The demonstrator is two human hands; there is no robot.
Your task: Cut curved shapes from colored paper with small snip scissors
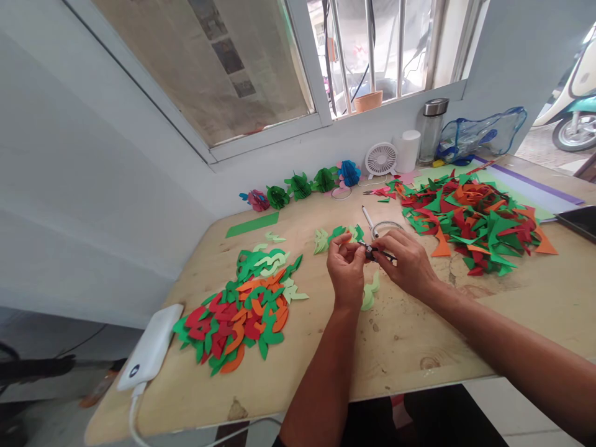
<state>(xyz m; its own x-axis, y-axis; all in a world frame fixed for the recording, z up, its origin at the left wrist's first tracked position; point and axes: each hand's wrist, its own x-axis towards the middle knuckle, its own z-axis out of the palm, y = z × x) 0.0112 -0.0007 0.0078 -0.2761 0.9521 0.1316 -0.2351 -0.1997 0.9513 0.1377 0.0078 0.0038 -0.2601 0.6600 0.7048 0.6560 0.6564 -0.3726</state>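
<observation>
Your forearms (326,366) reach in over the near edge of the table (419,354), and your hands meet above the wood. Your left hand (345,270) has thumb and fingertips closed narrowly on one end of a small dark piece (369,251); your right hand (407,259) pinches it from the other side. It lies between the two sets of fingertips, just beyond the left thumb, with a dark length running under the right fingers. What it is exactly, you cannot tell, since your fingers hide much of it.

For work this fine, a light, even pinch should serve best: let the left hand steady it and the right make small adjustments, wrists low. Mind the green shapes (336,234) just behind your hands and the pale cutout (371,293) nearer you; a loose sleeve or knuckle could scatter them.
</observation>
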